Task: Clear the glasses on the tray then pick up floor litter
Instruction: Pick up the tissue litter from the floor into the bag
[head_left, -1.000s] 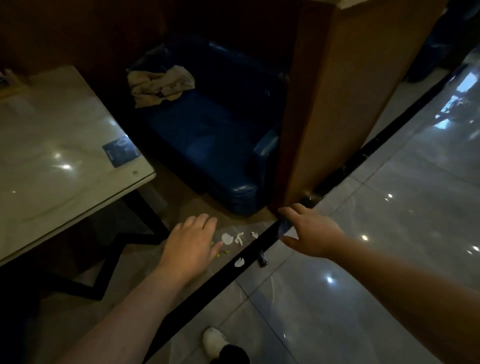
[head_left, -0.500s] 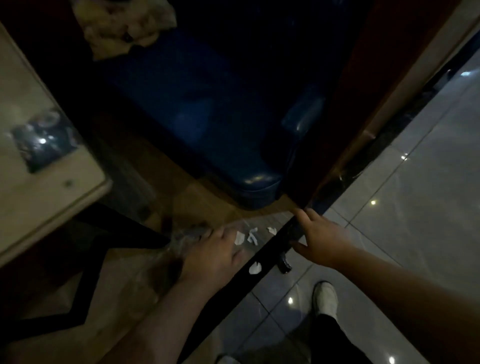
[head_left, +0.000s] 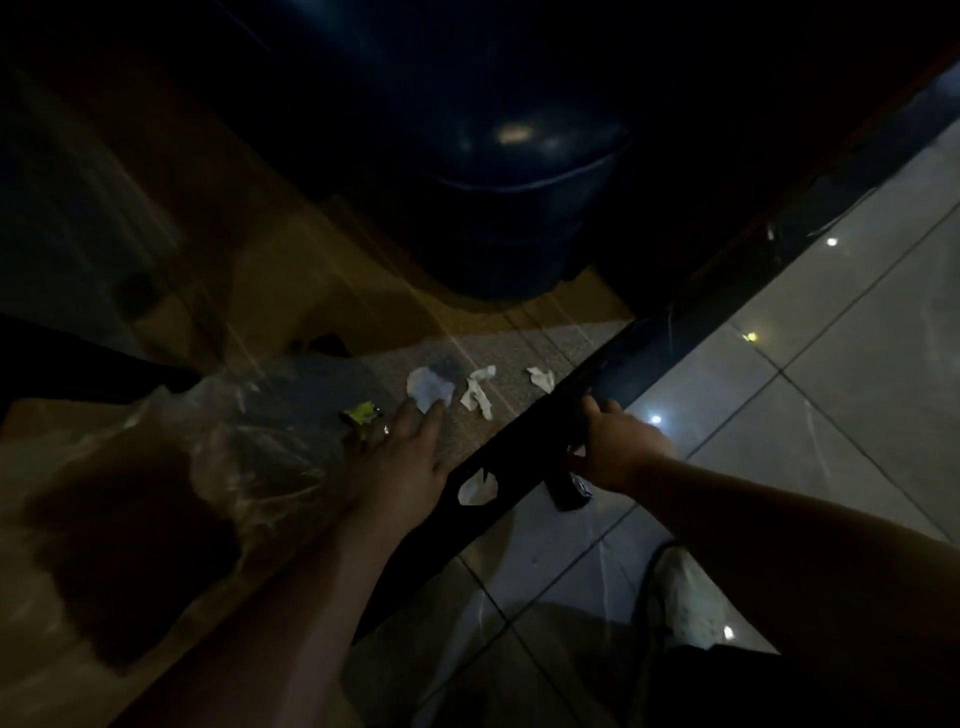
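The left hand (head_left: 410, 457) is reaching flat and open, fingertips touching a crumpled white paper scrap (head_left: 428, 387); the right hand (head_left: 618, 449) is curling, empty, just above a dark wrapper (head_left: 569, 488). More scraps (head_left: 479, 397) are lying beyond, light and soft, likely needing pinching.

White paper scraps (head_left: 428, 387) lie on speckled grey floor (head_left: 519, 348), beside a yellow scrap (head_left: 360, 414). A black strip (head_left: 524, 447) crosses diagonally. Right: glossy pale grey tiles (head_left: 831, 374). Far: dark blue seat (head_left: 519, 208). Near: white shoe (head_left: 685, 603).
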